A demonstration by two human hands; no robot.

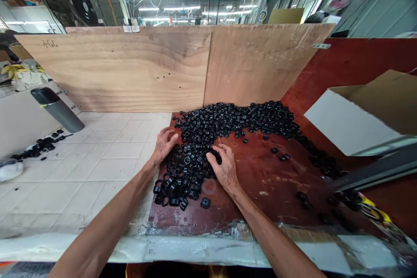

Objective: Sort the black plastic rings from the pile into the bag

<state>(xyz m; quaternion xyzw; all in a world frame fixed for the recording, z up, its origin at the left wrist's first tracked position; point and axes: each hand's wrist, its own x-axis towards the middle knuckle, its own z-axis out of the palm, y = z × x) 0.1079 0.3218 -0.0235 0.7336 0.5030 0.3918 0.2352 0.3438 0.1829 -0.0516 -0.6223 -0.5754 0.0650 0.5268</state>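
Note:
A heap of small black ring-shaped plastic parts (195, 139) spreads over the dark red board (247, 182) and back along the wooden wall. My left hand (165, 144) rests against the heap's left edge, fingers stretched out and apart. On the heap's right side my right hand (224, 165) curves around some of the parts, thumb and fingers spread with a gap between them. Neither hand visibly grips a single part. One round black part (205, 203) lies by itself in front of the heap.
A grey bottle (61, 110) leans at the left, beside scattered black pieces (42, 145) on the white tiled surface (91, 165). The plywood wall (137, 69) closes off the back. At the right are an open white box (348, 117) and a metal bar (378, 167).

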